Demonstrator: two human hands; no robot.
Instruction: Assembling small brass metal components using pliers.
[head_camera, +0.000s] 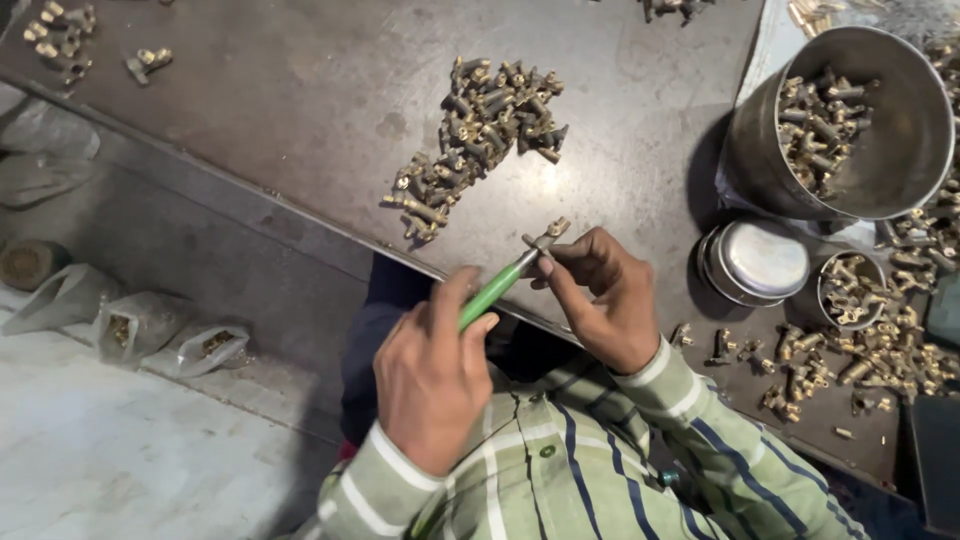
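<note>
The left hand (432, 385) clamps the green-handled screwdriver (492, 292); the right hand (600, 300) pinches a brass fitting (548, 236) — probably small, rigid, dense, slippery — best held by its body.

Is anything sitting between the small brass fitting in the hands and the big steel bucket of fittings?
Nothing visible. The small brass fitting, pinched by the right hand, has bare dark tabletop between it and the large steel bucket.

Screwdriver (492, 290) handle end (the green one) hidden inside left fist (432, 378)
</note>
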